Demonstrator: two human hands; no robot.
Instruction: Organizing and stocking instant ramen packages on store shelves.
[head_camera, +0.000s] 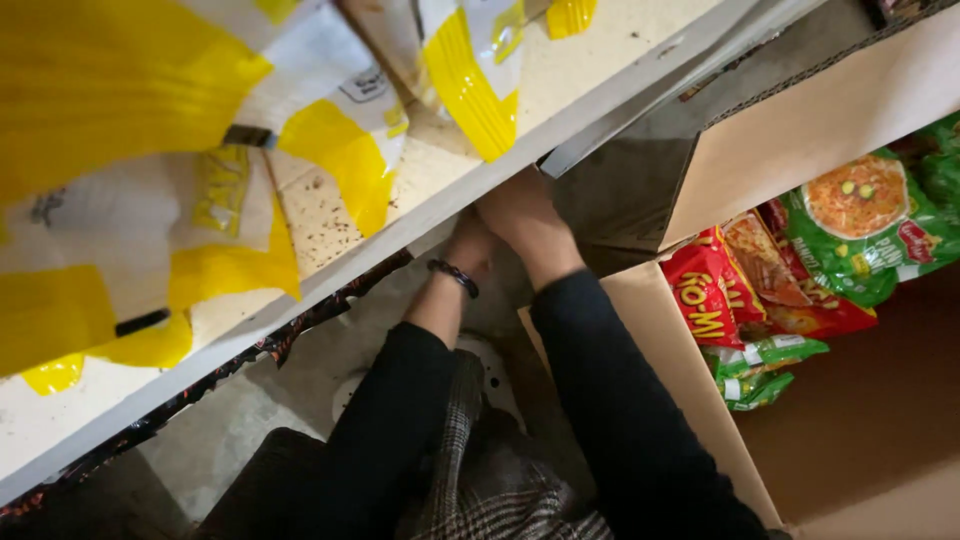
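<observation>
Head camera looks down on a pale, speckled shelf (330, 215) that runs slantwise across the frame, its white front edge hanging over a grey concrete floor (215, 440). On the shelf lie large white sacks with yellow patches (130, 150), and another white-and-yellow bag (465, 70) stands further back along it. Under the shelf's front edge, a strip of dark patterned packets (300, 325) shows in the shadow. Both arms, in black sleeves, reach beneath that edge: the left hand (468, 243), a dark beaded bracelet (454, 277) at its wrist, and the right hand (522, 212) pass side by side out of sight, so whether their fingers are spread or closed on anything cannot be told. To the right of the shelf stands an open cardboard box (690, 390) with one flap raised; inside, against its far wall, lie red noodle packets (715, 295) and green noodle packets (865, 225), with smaller green ones just below the red.
</observation>
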